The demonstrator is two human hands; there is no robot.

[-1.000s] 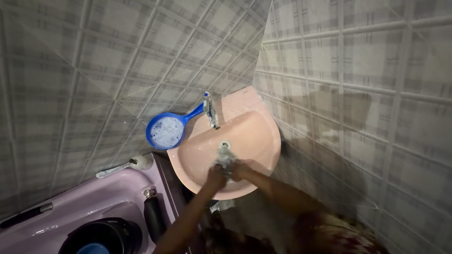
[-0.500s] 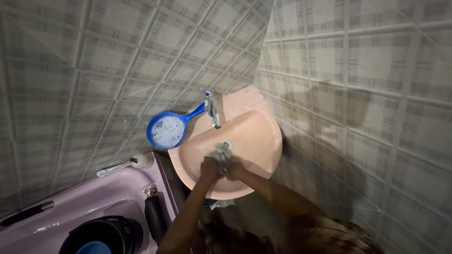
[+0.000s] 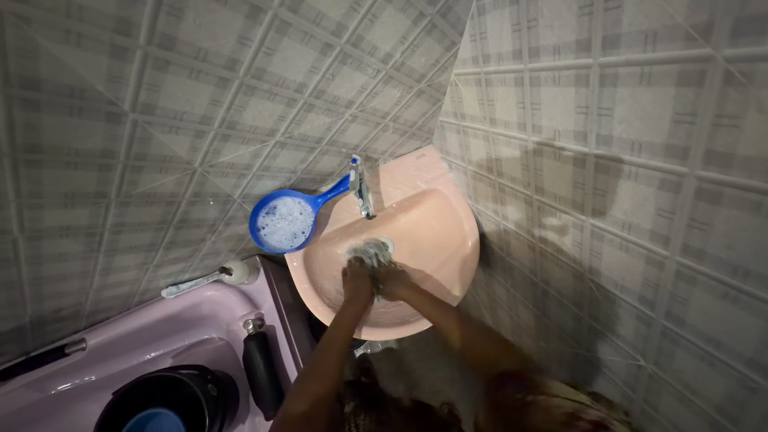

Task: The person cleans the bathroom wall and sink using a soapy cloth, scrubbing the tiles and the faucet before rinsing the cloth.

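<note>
Both hands — left hand and right hand — close together on 1 grey, wet, crumpled cloth inside the pink basin — below the tap.

Pink basin under soapy cloth

Both hands in the wash basin, left hand and right hand side by side, touching, closed around a wet cloth. Just beyond the fingertips, over the cloth: the tap on the basin's back rim, against the tiled wall. Left of the fingers, resting on the rim by the tap: a handled scoop with foam in it. Farther left and nearer: a tub, a spray handle on its edge, a bucket inside. Right of the fingers: the basin's far side, then the side wall.
</note>
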